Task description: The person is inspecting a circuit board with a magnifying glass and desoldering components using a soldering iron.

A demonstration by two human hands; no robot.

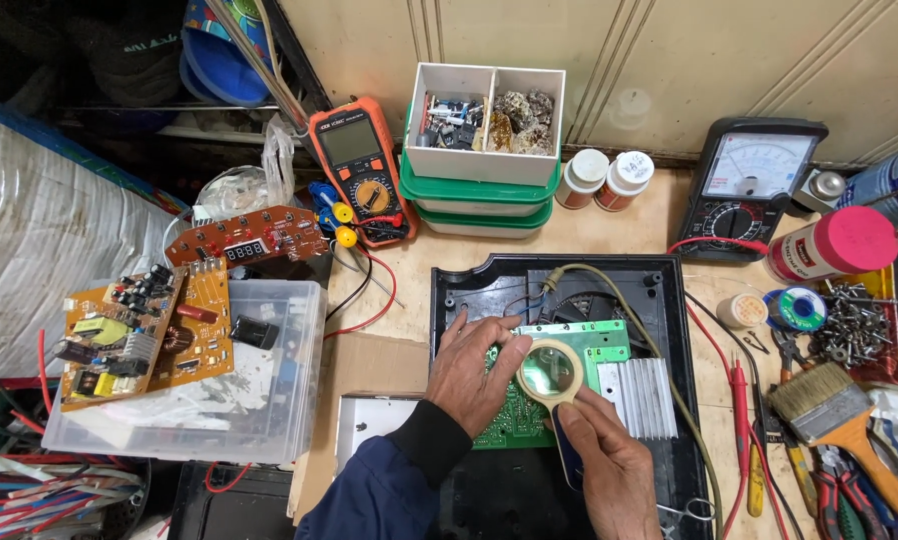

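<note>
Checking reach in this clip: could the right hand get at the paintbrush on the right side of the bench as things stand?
Probably yes, but not freely: the right hand is gripping the magnifying glass over the green circuit board. The paintbrush lies uncovered to its right, with only red probes between, so the glass would need putting down.

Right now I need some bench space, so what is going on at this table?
A person is bent over a green printed circuit board that lies in an open black plastic appliance housing. Their left hand rests on the board, steadying it, while the right hand holds a round magnifying glass with a pale rim over it. An orange digital multimeter and a black analogue meter stand at the back.
</note>
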